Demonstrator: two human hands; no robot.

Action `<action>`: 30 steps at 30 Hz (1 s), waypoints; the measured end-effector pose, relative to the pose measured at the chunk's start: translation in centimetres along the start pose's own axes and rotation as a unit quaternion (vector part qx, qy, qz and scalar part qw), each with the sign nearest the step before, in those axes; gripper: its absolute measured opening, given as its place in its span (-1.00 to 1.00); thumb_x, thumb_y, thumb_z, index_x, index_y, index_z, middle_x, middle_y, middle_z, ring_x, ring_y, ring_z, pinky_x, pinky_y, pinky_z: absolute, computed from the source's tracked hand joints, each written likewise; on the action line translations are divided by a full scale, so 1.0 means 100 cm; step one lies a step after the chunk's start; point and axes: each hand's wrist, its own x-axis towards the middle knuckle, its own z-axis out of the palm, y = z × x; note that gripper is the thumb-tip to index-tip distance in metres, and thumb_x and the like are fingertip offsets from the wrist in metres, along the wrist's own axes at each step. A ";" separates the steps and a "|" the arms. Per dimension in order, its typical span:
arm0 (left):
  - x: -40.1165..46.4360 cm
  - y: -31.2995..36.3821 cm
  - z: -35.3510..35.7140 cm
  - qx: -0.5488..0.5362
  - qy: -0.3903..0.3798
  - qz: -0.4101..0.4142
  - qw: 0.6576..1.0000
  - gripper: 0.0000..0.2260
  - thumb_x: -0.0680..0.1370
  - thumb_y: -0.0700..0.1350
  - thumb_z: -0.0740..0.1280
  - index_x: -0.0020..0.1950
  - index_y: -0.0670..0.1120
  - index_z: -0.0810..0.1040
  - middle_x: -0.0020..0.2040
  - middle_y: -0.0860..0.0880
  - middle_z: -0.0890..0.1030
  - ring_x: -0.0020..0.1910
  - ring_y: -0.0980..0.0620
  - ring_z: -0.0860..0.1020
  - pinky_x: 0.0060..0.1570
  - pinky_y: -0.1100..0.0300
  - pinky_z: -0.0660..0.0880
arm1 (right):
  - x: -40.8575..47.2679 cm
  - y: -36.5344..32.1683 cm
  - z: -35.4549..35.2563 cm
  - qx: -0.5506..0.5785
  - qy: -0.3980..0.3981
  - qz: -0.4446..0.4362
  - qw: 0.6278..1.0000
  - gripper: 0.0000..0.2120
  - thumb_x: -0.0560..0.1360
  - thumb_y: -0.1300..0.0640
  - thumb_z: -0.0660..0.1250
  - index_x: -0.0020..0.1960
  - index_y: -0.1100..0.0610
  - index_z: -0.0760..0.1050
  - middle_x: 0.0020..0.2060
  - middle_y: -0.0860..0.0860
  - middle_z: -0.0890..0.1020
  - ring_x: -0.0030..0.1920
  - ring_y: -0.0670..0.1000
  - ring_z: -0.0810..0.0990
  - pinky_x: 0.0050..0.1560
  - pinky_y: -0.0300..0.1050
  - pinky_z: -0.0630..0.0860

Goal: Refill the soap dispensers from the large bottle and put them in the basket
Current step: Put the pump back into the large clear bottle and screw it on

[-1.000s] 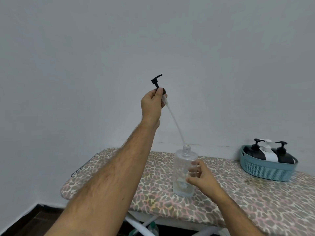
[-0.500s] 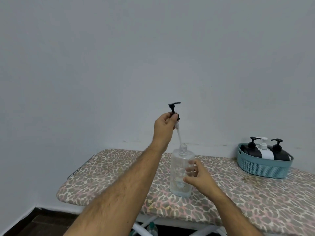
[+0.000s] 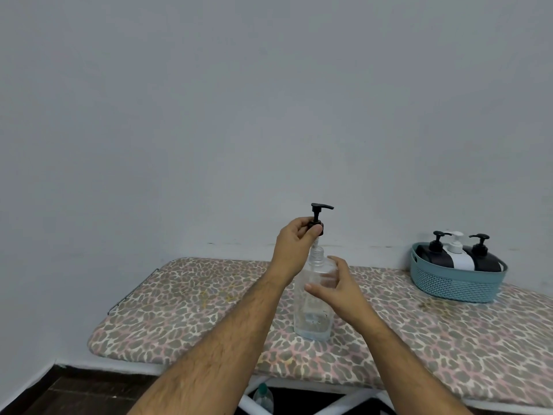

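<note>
A: Where does the clear bottle (image 3: 313, 307) stand?
B: Upright on the leopard-print counter (image 3: 191, 313), near its front edge and about midway along what shows. The counter's rounded left end is well to the left of it, with bare cover between. To the right there is more bare cover up to the teal basket (image 3: 454, 284), which sits at the back by the wall.

A: What is in the basket?
B: Three dispensers side by side: a black one (image 3: 431, 253), a white one (image 3: 459, 259) and another black one (image 3: 486, 260), pump heads up.

A: And the hands?
B: The left hand (image 3: 294, 244) pinches the collar of the black pump (image 3: 317, 218) between thumb and fingertips, just above the bottle's threaded neck. The right hand (image 3: 335, 290) is beside the bottle's shoulder with fingers loosely spread; I cannot tell whether they touch it.

A: What has changed from a second ago?
B: The pump was held high with its long tube slanting down into the neck. It has come down, and nearly all of the tube is now inside the bottle. The right hand's fingers have loosened from around the bottle.
</note>
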 end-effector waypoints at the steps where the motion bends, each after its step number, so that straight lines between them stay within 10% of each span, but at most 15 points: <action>1: 0.000 0.000 0.000 0.000 0.001 0.001 1.000 -0.79 0.60 -0.13 0.35 0.22 -0.13 0.57 0.08 0.02 0.69 0.10 0.17 0.63 0.16 0.26 0.51 | 0.002 -0.003 0.001 -0.002 0.004 -0.003 1.000 -0.19 0.37 -0.09 0.57 0.47 -0.12 0.19 0.21 -0.01 0.47 0.21 -0.03 0.53 0.11 -0.08 0.51; 25: 0.000 -0.019 -0.025 0.171 -0.129 0.009 0.977 -0.80 0.57 -0.09 0.38 0.19 0.04 0.59 0.09 0.10 0.68 0.15 0.22 0.59 0.35 0.07 0.40 | 0.006 -0.008 0.008 -0.007 0.028 -0.001 1.000 -0.35 0.36 0.01 0.59 0.30 -0.12 0.30 -0.05 0.01 0.61 -0.06 -0.16 0.62 -0.18 -0.26 0.48; 30: -0.002 -0.012 -0.029 0.125 -0.190 -0.031 0.973 -0.78 0.65 -0.14 0.24 0.30 -0.03 0.51 0.17 0.02 0.66 0.19 0.22 0.58 0.25 0.29 0.42 | 0.010 -0.001 0.008 -0.011 0.024 0.000 1.000 -0.31 0.24 -0.12 0.59 0.25 -0.22 0.31 -0.02 0.06 0.64 -0.03 -0.05 0.67 0.00 -0.01 0.63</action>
